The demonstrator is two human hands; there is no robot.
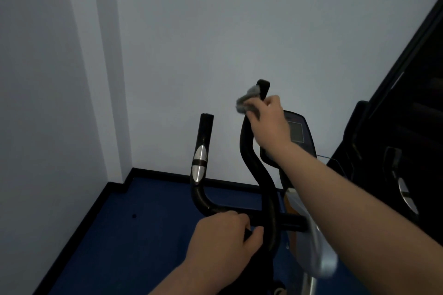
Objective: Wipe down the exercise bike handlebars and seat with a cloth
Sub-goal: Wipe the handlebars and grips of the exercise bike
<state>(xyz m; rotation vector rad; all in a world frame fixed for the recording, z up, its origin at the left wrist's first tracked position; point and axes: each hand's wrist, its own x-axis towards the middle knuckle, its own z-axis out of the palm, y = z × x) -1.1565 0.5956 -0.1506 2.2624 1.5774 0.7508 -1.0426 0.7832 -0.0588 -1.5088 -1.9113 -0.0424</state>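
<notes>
The exercise bike's black handlebars fill the lower middle of the head view. A tall curved bar (254, 158) rises in the centre. My right hand (269, 122) grips a grey cloth (247, 100) wrapped round this bar just below its top end. To the left stands a shorter upright grip (201, 148) with silver sensor plates. My left hand (225, 239) is curled round the lower crossbar (290, 221) near where the bars meet. The seat is not in view.
The bike's console (298, 132) with its small screen sits behind my right hand. A silver-grey frame cover (316, 244) runs down under my right forearm. Dark equipment (407, 127) stands at the right. Pale walls and blue floor (119, 235) lie beyond.
</notes>
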